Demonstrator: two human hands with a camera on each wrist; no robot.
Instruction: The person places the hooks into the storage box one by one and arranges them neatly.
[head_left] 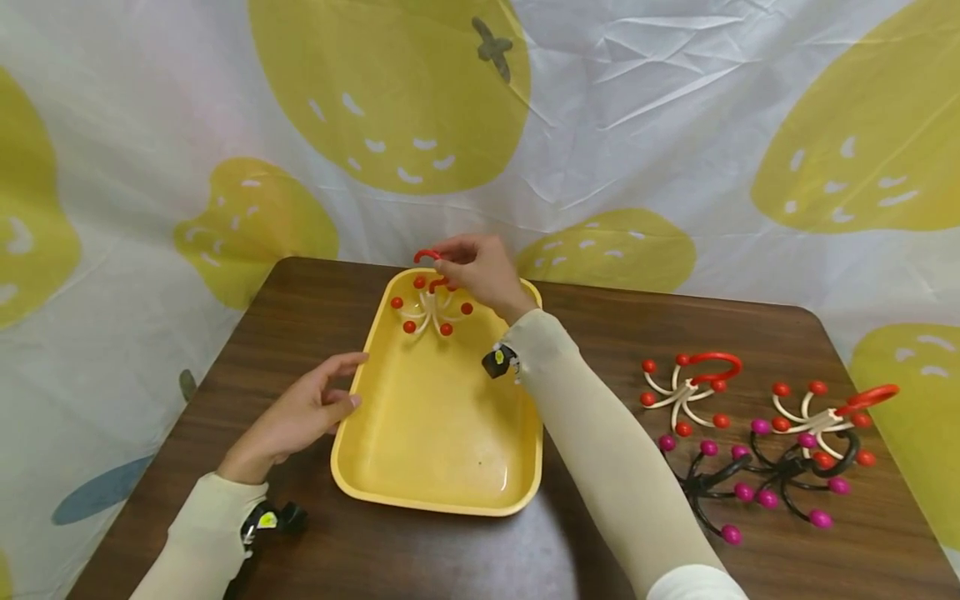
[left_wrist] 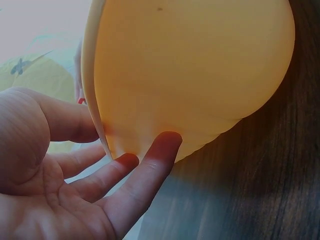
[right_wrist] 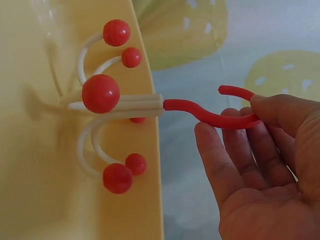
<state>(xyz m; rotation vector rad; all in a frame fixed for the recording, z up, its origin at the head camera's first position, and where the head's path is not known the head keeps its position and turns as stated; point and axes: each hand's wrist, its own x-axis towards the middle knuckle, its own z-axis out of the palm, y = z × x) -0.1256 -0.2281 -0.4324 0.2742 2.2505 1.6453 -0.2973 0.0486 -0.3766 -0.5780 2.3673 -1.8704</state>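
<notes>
My right hand [head_left: 483, 271] pinches the curved red handle of a head massager [head_left: 429, 310] over the far end of a yellow tub [head_left: 438, 505]. Thumb and fingers meet on the hook in the right wrist view, while the cream prongs with red ball tips [right_wrist: 101, 94] hang inside the far rim. Whether the balls touch the bottom is unclear. At the tub's left side, my left hand [head_left: 303, 412] rests its loosely extended fingers against the wall and rim. In the left wrist view, fingertips [left_wrist: 167, 145] press the outer wall.
Two more red-and-cream massagers, one nearer [head_left: 684, 392] and one further right [head_left: 825, 421], lie on the wooden table [head_left: 630, 312]. Two black ones with magenta balls, left [head_left: 697, 483] and right [head_left: 787, 468], lie in front. A lemon-patterned cloth [head_left: 600, 125] hangs behind.
</notes>
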